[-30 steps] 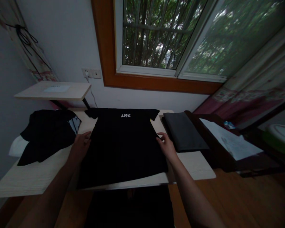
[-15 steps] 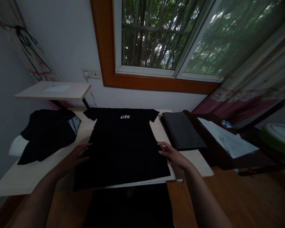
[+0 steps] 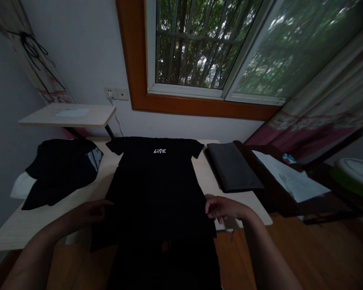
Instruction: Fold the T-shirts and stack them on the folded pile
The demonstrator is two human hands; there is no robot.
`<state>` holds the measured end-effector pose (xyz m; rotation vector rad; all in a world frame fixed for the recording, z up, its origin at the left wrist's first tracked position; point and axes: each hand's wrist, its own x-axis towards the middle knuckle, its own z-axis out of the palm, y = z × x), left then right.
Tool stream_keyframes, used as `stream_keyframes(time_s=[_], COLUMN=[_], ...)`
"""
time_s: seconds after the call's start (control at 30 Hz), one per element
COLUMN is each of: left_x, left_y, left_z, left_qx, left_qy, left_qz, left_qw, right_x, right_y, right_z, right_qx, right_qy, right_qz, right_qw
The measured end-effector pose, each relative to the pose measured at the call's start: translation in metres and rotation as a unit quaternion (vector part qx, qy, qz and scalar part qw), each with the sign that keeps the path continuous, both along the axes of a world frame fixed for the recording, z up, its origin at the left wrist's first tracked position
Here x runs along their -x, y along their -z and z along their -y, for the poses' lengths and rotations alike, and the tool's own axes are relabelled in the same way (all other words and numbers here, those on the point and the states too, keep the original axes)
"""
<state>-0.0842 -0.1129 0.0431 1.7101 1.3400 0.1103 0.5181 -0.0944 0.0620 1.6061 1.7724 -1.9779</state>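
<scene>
Black T-shirt (image 3: 157,181) is being kept spread face up or down (cannot tell which) on the pale table (image 3: 48,227), white print (image 3: 159,151) lying near the collar. Hem is now being let past the near edge, the bare strip seen half a second ago being covered. Both hands are being brought lower along the sides; cloth is apparently being drawn straight toward the hem. Left hand (image 3: 90,212) is being held at the left side, index stretched out; whether cloth is being pinched cannot be told. Right hand (image 3: 225,207) is being held at the right side, fingers curled; pinch likely, not confirmed. Dark clothing bundle (image 3: 63,171) is being left to the left, white item (image 3: 23,184) partly hidden by it. Room is being limited by the grey folder (image 3: 236,167) near the right sleeve and the raised shelf (image 3: 97,114) at rear left.
</scene>
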Motion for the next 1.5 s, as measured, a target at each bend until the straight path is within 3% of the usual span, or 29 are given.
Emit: stream_keyframes(time_s=[0.23, 0.33, 0.4, 0.47, 0.53, 0.63, 0.77, 0.87, 0.97, 1.1, 1.33, 1.5], left_x=[-0.005, -0.018, -0.032, -0.051, -0.072, -0.105, -0.151, -0.179, -0.189, -0.168, -0.103, -0.098], left_y=[-0.018, -0.027, -0.028, -0.024, -0.016, -0.003, 0.011, 0.018, 0.027, 0.036, 0.039, 0.039], left_z=[-0.003, -0.008, -0.014, -0.021, -0.031, -0.052, -0.087, -0.109, -0.122, -0.128, -0.126, -0.120], left_qx=[0.031, -0.018, -0.098, -0.179, -0.242, -0.309, -0.367, -0.389, -0.410, -0.422, -0.404, -0.397], left_qy=[-0.043, -0.013, -0.003, -0.016, -0.015, -0.009, -0.019, -0.041, -0.063, -0.087, -0.128, -0.149], left_qz=[-0.077, -0.075, -0.061, -0.058, -0.058, -0.068, -0.114, -0.161, -0.194, -0.225, -0.271, -0.274], left_qw=[0.996, 0.997, 0.993, 0.982, 0.968, 0.949, 0.923, 0.906, 0.889, 0.874, 0.865, 0.863], right_x=[0.009, 0.013, 0.019, 0.032, 0.051, 0.091, 0.153, 0.195, 0.217, 0.195, 0.093, 0.077], right_y=[-0.025, -0.028, -0.023, -0.014, -0.004, 0.009, 0.023, 0.034, 0.046, 0.057, 0.064, 0.069], right_z=[0.002, -0.002, -0.008, -0.017, -0.029, -0.050, -0.080, -0.098, -0.111, -0.123, -0.132, -0.131], right_qx=[0.028, -0.037, -0.134, -0.261, -0.392, -0.504, -0.555, -0.554, -0.540, -0.553, -0.527, -0.527], right_qy=[-0.024, -0.022, 0.016, 0.060, 0.083, 0.090, 0.070, 0.036, 0.035, 0.062, 0.121, 0.124], right_qz=[0.054, 0.078, 0.071, 0.066, 0.076, 0.097, 0.133, 0.147, 0.181, 0.232, 0.328, 0.339], right_qw=[0.998, 0.996, 0.988, 0.961, 0.913, 0.853, 0.818, 0.819, 0.821, 0.798, 0.774, 0.769])
